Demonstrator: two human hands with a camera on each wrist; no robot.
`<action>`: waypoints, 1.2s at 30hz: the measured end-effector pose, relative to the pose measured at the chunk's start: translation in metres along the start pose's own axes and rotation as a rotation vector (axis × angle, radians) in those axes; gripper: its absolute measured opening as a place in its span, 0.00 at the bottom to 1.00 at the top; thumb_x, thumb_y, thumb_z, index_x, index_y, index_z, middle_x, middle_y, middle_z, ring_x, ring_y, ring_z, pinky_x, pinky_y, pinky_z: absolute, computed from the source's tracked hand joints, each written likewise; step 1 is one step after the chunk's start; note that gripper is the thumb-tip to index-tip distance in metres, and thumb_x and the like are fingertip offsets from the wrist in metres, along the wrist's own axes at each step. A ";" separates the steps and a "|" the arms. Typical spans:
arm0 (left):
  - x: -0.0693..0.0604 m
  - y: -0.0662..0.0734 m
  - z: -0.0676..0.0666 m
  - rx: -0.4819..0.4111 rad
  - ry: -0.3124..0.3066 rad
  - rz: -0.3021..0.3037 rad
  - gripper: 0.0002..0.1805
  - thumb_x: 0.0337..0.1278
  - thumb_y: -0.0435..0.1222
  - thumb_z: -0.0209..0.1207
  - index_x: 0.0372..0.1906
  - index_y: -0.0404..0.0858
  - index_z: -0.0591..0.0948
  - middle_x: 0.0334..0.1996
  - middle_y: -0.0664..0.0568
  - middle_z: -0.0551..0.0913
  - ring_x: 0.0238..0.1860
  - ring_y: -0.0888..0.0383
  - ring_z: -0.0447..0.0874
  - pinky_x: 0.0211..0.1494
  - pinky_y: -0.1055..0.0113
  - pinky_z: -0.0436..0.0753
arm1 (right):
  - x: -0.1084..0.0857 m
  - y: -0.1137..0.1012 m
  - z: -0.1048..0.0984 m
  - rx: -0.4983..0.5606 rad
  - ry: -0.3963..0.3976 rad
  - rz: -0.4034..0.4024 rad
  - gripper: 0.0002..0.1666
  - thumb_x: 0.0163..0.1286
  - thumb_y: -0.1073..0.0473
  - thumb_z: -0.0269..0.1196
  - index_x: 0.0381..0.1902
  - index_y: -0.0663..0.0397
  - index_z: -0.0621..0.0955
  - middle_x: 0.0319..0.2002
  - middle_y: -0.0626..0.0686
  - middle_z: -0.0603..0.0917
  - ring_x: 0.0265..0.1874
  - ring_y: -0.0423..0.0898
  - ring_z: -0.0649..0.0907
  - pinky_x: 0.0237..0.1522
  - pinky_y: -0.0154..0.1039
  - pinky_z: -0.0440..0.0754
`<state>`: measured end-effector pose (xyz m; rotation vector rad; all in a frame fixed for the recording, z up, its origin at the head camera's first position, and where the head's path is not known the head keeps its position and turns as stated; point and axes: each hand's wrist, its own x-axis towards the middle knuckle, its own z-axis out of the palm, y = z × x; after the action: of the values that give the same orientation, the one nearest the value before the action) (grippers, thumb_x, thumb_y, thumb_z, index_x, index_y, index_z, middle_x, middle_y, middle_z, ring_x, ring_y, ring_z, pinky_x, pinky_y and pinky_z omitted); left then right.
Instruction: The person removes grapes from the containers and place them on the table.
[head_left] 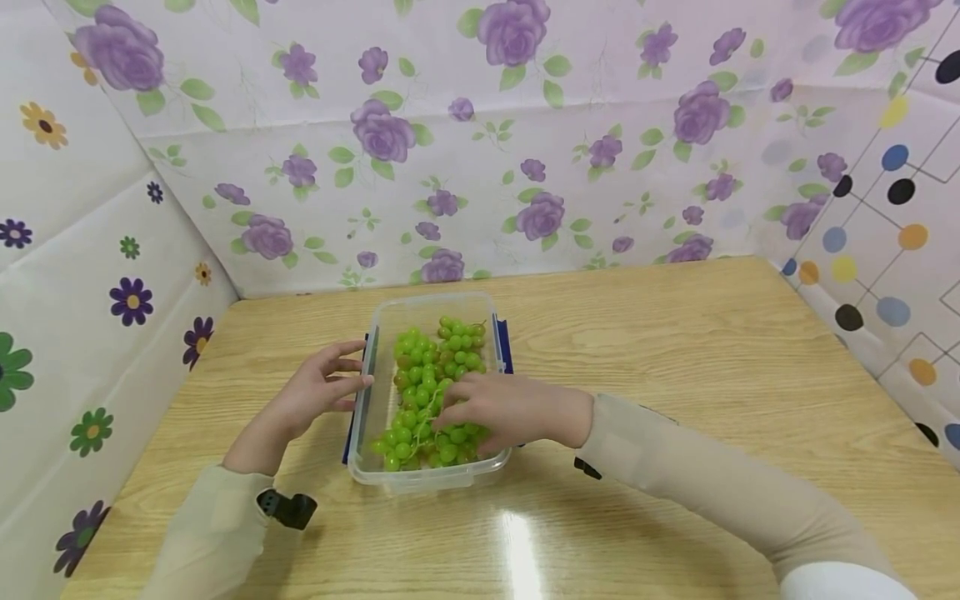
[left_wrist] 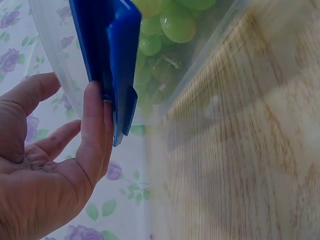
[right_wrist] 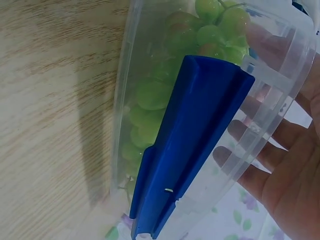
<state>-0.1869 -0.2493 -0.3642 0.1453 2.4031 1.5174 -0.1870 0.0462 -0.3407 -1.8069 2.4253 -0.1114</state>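
1. Around me hang printed cloths: purple roses on the back cloth (head_left: 480, 133), coloured daisies on the left cloth (head_left: 67, 275), linked dots on the right cloth (head_left: 892, 242).
2. Below them lies a pale wood-grain table (head_left: 712, 375), with a bright patch of glare near its front.
3. On it, left of the table's middle, sits a clear plastic box (head_left: 412, 478), its long sides running away from me, with a blue latch hanging along each: the left latch (left_wrist: 120, 65) and the right latch (right_wrist: 190, 130).
4. Green grapes (head_left: 423, 375) lie in the box in bunches, some tinged brownish, pale stems showing among them.
5. My left hand (head_left: 318, 387) is at the box's left wall, fingers loosely spread; close up, they lie against the left latch, with my thumb at the clear wall.
6. My right hand (head_left: 506, 408) reaches over the right rim, fingers above the grapes near the front. They stand apart and slightly bent, seen through the clear wall; I cannot tell whether the tips touch any fruit.
7. Beige sleeves (head_left: 652, 446) cover both forearms, a small black device (head_left: 287, 508) at my left wrist.
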 end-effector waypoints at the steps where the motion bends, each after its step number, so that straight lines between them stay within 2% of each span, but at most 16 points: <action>1: 0.000 0.000 0.000 0.000 -0.003 0.001 0.39 0.65 0.41 0.56 0.74 0.36 0.52 0.63 0.29 0.62 0.59 0.38 0.70 0.51 0.52 0.81 | 0.001 -0.001 -0.001 -0.002 -0.009 0.001 0.32 0.58 0.55 0.71 0.61 0.43 0.76 0.55 0.49 0.77 0.53 0.45 0.76 0.52 0.36 0.77; 8: 0.000 -0.002 -0.001 -0.013 -0.011 0.000 0.39 0.66 0.40 0.56 0.74 0.36 0.51 0.63 0.30 0.63 0.58 0.41 0.71 0.53 0.51 0.80 | 0.005 -0.004 -0.003 -0.006 -0.067 0.014 0.31 0.58 0.56 0.71 0.60 0.43 0.77 0.54 0.48 0.78 0.52 0.45 0.76 0.51 0.36 0.77; 19: 0.000 -0.001 -0.001 -0.037 -0.028 -0.006 0.39 0.66 0.41 0.55 0.75 0.37 0.50 0.64 0.30 0.62 0.57 0.43 0.73 0.55 0.51 0.79 | 0.012 -0.004 0.001 -0.019 -0.117 0.027 0.32 0.57 0.56 0.71 0.60 0.42 0.77 0.53 0.47 0.78 0.51 0.43 0.76 0.48 0.36 0.77; 28: 0.000 -0.003 -0.001 -0.053 -0.032 -0.016 0.39 0.66 0.41 0.56 0.75 0.38 0.50 0.63 0.30 0.61 0.55 0.47 0.75 0.53 0.52 0.80 | 0.016 -0.004 0.003 -0.029 -0.130 0.027 0.30 0.56 0.58 0.71 0.58 0.44 0.79 0.51 0.47 0.80 0.50 0.43 0.76 0.49 0.35 0.77; 36: 0.000 -0.003 -0.002 -0.045 -0.030 -0.020 0.39 0.66 0.41 0.56 0.75 0.38 0.50 0.64 0.30 0.61 0.56 0.45 0.74 0.53 0.53 0.80 | 0.020 -0.004 0.006 -0.062 -0.154 0.034 0.29 0.57 0.58 0.70 0.58 0.42 0.79 0.52 0.47 0.81 0.51 0.44 0.78 0.51 0.37 0.77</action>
<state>-0.1876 -0.2519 -0.3659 0.1337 2.3381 1.5483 -0.1884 0.0257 -0.3471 -1.7273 2.3754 0.1038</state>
